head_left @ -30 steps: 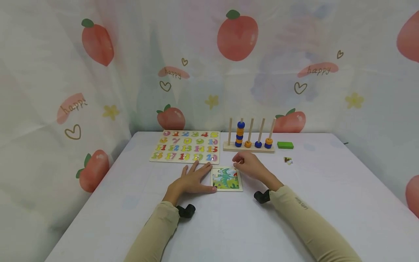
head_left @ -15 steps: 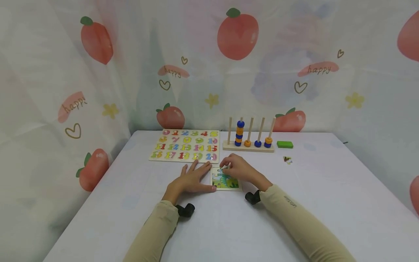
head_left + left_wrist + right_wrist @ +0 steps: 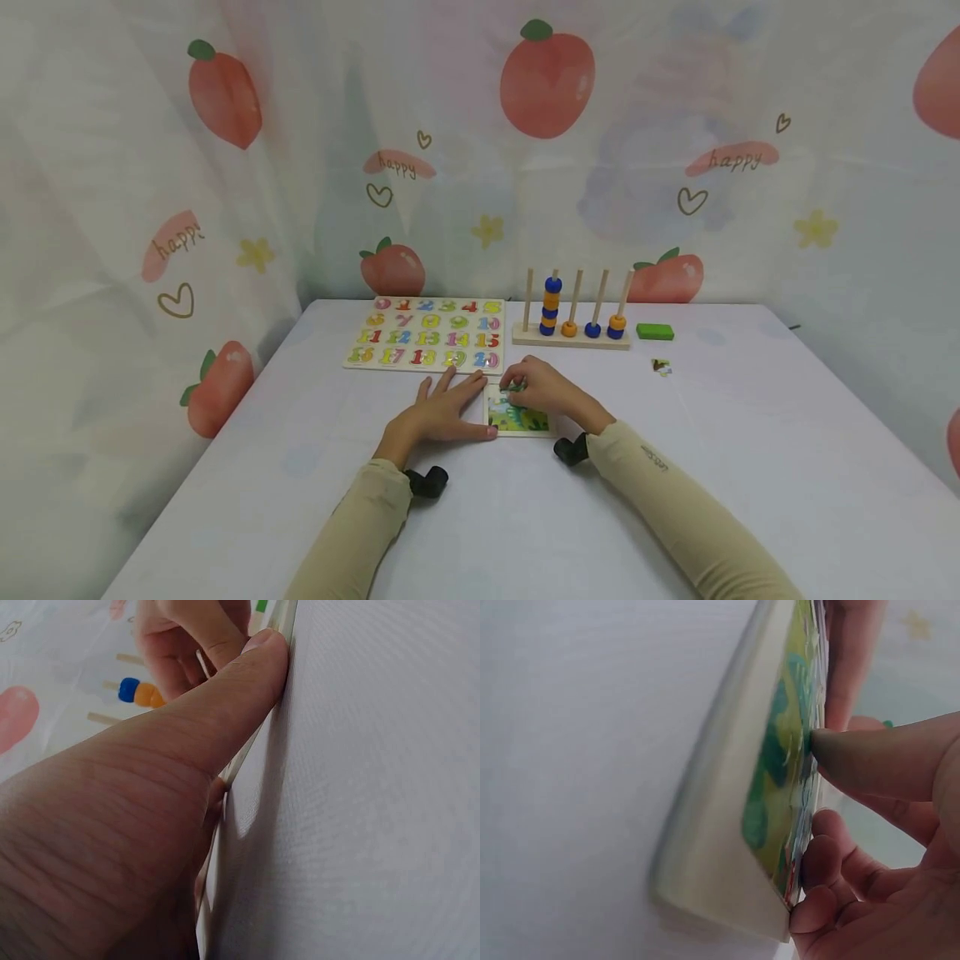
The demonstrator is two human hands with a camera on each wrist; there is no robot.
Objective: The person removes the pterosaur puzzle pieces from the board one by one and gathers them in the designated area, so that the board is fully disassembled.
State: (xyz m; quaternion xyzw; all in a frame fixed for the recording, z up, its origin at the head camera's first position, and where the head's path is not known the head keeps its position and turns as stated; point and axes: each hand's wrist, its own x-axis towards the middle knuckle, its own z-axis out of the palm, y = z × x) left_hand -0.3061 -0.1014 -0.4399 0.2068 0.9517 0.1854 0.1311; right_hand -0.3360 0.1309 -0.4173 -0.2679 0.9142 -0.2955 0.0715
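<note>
In the head view a small jigsaw puzzle (image 3: 517, 422) with a green dinosaur picture lies in a pale frame on the white table. My left hand (image 3: 438, 417) is spread flat at its left side, fingers straight; the thumb rests on the near left corner. Over the puzzle's upper part, my right hand (image 3: 546, 388) has thumb and index finger curled together at a puzzle piece (image 3: 513, 387), mostly hidden by the fingers. The right wrist view shows the thumb (image 3: 840, 754) touching the picture surface, with other fingers curled by the frame's edge.
Behind the left hand lies a number board (image 3: 427, 333). A wooden peg stand (image 3: 573, 340) with blue and orange beads stands behind the puzzle. Farther right are a green block (image 3: 655, 332) and a loose puzzle piece (image 3: 662, 367).
My right hand has moved left from the puzzle's upper right corner to over its upper part, fingers closing on a piece there. The left hand has stayed in place.
</note>
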